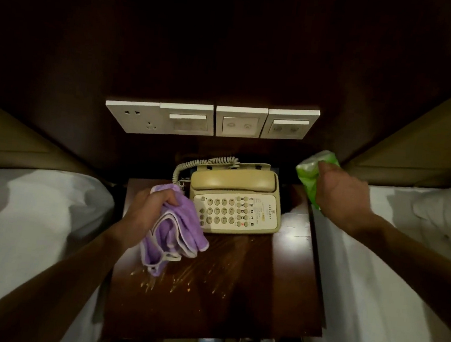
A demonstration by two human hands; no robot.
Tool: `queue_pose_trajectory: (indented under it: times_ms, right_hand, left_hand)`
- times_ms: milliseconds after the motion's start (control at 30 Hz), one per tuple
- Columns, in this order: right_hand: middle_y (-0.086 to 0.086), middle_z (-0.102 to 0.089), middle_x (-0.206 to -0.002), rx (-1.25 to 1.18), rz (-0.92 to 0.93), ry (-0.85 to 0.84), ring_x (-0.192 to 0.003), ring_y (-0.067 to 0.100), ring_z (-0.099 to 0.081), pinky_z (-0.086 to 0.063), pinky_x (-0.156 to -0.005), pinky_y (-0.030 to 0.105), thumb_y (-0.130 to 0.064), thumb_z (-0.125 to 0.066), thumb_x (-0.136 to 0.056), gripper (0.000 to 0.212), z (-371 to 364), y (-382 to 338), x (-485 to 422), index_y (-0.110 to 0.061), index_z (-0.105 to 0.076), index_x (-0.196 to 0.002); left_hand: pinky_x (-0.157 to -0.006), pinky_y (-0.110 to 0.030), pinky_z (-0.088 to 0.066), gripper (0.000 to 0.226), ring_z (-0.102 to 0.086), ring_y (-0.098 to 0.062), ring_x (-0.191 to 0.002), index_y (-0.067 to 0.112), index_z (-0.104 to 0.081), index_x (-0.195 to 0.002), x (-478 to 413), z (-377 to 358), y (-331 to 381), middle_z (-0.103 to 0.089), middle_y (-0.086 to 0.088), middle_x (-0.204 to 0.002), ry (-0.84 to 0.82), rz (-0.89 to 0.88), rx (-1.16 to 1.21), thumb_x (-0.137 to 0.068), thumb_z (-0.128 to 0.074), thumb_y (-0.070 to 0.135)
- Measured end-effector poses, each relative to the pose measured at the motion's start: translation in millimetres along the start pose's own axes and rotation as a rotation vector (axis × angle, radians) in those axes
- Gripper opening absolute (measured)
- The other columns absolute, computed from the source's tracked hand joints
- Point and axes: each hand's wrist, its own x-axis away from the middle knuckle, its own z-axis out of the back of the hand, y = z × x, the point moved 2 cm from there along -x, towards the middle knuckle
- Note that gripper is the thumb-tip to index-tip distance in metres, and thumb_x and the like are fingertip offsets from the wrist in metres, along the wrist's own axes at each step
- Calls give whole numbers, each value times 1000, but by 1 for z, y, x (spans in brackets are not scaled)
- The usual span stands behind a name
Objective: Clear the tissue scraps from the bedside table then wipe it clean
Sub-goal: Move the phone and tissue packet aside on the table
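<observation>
Left grip: your left grip (149,210) has its fingers curled round a bunched purple cloth (174,234), which hangs low over the worktop (275,299), just left of the telephone (235,199).
Right grip: your right grip (338,192) is clamped on a green tissue pack (310,176), held out past the worktop's right edge.
Scraps: pale flecks (150,285) on the near half, just on your side of the cloth's lower end.
Long axis: the fleck band runs left to right.
Nearer hand: the left, clearly.
Judgement: draw the cloth toward you, then sweep along the band.
</observation>
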Motion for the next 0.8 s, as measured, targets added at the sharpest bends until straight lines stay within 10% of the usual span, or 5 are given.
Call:
queue_pose_trajectory:
  times_ms: [167,500,800]
  right_hand:
    - [9,-62,-87,185,369,107,-65,33,-64,-32,-54,29,-23,-88,-68,46,51,-45,16,-15,-61,-105]
    - [13,-46,-140,276,624,-140,-127,33,-50,-42,-101,47,-23,-66,-90,64,28,-169,-4,-19,-36,-146]
    - [8,-45,-125,264,444,-153,-90,26,-62,-43,-64,37,-27,-71,-79,71,44,-180,4,-13,-35,-139]
  left_hand:
    - [-73,-43,-54,10,-67,-30,-73,16,-75,-81,5,15,-4,-72,-12,-76,70,5,47,-78,-66,20]
    - [-73,-37,-53,14,-68,-26,-75,22,-77,-89,14,55,-16,-74,-5,-78,154,19,100,-82,-66,16]
    - [-71,-36,-57,12,-71,-26,-75,17,-77,-87,22,67,-10,-76,-3,-74,207,-5,72,-79,-69,21]
